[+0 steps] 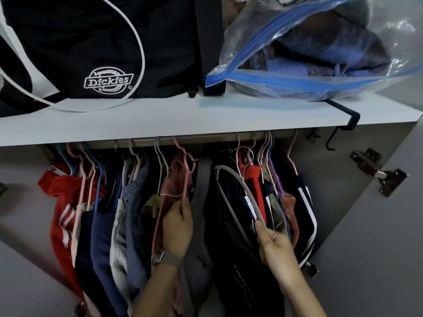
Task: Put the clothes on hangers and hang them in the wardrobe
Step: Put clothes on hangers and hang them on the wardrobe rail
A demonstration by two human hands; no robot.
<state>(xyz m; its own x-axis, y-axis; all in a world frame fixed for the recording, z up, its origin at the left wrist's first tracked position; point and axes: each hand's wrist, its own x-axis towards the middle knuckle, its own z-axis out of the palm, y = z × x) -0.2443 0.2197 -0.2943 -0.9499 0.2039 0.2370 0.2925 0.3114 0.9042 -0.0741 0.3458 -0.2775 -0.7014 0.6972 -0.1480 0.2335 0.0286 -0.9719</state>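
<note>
Fingers of the left hand (177,227) pinch a thin pink hanger (185,179) carrying soft pink cloth (170,186), hooked apparently on the rail (206,139). The right hand (275,245) grips a curved grey hanger (238,186) against dark garments (231,225).

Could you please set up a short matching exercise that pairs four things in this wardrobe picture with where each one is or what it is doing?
Things:
1. left hand
2. right hand
3. black Dickies bag
4. clear zip bag

Places or states:
A. on the shelf, at the right, filled with folded fabric
B. grips the grey hanger
C. on the shelf, at the left
D. pinches the pink hanger that carries a pink garment

Pairs: 1-D, 2-B, 3-C, 4-A
</note>
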